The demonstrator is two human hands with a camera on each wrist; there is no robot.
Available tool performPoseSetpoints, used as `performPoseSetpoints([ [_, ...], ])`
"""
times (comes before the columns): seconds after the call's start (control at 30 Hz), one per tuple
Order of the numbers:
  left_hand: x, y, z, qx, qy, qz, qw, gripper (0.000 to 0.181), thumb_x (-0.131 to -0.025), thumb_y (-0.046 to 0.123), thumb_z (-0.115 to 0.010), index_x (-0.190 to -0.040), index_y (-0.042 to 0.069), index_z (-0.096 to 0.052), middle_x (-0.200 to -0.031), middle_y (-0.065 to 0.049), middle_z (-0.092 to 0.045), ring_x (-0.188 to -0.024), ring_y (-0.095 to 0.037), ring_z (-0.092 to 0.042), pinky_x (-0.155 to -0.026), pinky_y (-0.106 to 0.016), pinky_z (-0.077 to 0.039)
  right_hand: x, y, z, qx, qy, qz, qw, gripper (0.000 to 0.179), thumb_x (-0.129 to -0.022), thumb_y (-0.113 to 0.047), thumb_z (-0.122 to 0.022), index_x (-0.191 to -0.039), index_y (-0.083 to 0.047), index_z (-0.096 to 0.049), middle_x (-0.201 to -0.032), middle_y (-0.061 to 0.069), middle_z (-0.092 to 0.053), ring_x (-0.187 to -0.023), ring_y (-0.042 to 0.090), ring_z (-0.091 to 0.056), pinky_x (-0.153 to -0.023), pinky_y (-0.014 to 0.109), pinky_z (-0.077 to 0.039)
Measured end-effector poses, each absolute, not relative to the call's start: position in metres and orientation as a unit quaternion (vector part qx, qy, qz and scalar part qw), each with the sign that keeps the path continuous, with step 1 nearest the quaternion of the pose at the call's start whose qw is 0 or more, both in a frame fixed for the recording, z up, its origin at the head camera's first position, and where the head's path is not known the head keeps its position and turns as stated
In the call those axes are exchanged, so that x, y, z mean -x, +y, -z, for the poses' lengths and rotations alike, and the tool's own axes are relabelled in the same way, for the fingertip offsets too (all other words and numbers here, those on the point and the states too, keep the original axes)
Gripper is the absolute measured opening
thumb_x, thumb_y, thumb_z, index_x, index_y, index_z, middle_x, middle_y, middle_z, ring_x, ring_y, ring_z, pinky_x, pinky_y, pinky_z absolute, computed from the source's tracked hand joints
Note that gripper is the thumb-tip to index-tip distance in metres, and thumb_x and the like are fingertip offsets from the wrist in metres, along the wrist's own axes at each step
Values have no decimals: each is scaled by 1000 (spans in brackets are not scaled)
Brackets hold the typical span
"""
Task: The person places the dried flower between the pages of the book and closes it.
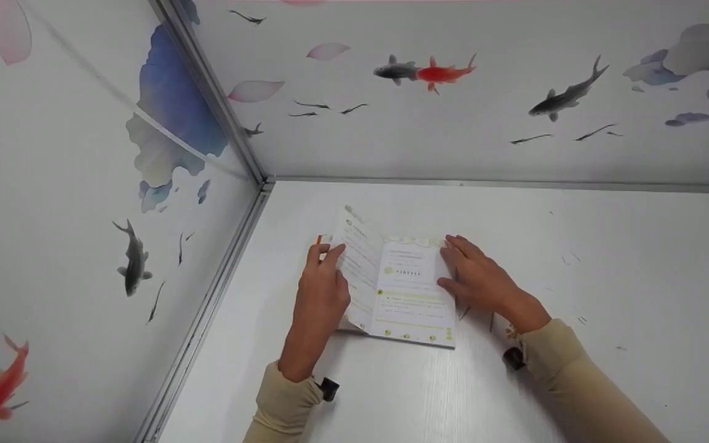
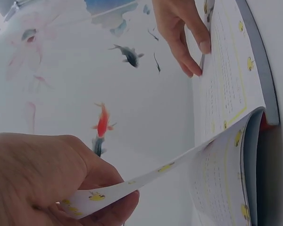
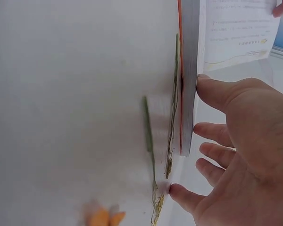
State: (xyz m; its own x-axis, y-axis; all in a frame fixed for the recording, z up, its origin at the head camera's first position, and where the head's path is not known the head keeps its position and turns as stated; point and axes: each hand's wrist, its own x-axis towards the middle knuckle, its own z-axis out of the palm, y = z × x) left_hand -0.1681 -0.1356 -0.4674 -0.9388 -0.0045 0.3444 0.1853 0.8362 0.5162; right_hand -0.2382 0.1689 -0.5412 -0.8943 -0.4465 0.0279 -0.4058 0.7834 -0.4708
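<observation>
1. An open book [image 1: 416,307] lies on the white table [image 1: 404,394], a little in front of the person and between the two hands; its right-hand pages rest flat, printed with lines of text and small yellow figures along the bottom border.
2. One page [image 1: 360,264] on the left side stands raised at a slant from the fold, curving up toward the left hand.
3. The left hand [image 1: 322,295] pinches the outer edge of that page between thumb and fingers, as the left wrist view shows.
4. The right hand [image 1: 480,277] is at the book's right edge with its fingers apart and extended, gripping nothing; the thumb touches the page edge.
5. In the right wrist view, the book's thick page block sits above an orange cover edge [image 3: 180,108], and thin green stems [image 3: 148,125] show on the table just beside it; whether they are printed or real, I cannot tell.
6. Both arms wear beige sleeves [image 1: 582,369], with a small black device [image 1: 328,389] at each wrist.
7. Farther out, white wall panels [image 1: 453,141] carry painted fish [image 1: 447,74] and petals, meeting at a grey metal strip [image 1: 225,111] in the corner.
</observation>
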Motion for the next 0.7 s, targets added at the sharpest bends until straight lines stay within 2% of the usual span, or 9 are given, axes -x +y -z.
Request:
performPoseSetpoints([
  [0.1, 169, -141, 468, 37, -943, 285, 166, 44, -98, -14, -61, -140, -4, -68, -139, -25, -60, -118, -34, -72, -91, -41, -63, 238, 168, 540, 229, 942, 240, 51, 73, -105, -26, -73, -164, 2, -41, -179, 19, -26, -167, 41, -23, -129, 61, -32],
  [0.27, 173, -154, 473, 14, -939, 305, 160, 38, -99, -8, -64, -136, -5, -72, -136, -25, -65, -121, -34, -71, -96, -42, -63, 237, 168, 538, 234, 936, 254, 69, 71, -107, -23, -71, -164, 6, -39, -178, 21, -27, -166, 43, -25, -129, 65, -28],
  [0.47, 179, -169, 482, -24, -917, 378, 126, 32, -105, 9, -67, -134, -1, -74, -130, -19, -69, -126, -32, -69, -108, -47, -57, 238, 168, 536, 228, 938, 247, 87, 72, -109, -25, -67, -165, 6, -35, -176, 22, -31, -164, 43, -29, -129, 69, -24],
  [0.7, 184, -182, 491, -67, -903, 413, 94, 43, -116, 26, -46, -131, 0, -76, -131, -15, -71, -130, -31, -68, -112, -50, -53, 237, 167, 538, 225, 939, 246, 82, 71, -109, -26, -67, -166, 4, -36, -176, 21, -31, -164, 43, -29, -130, 68, -24],
])
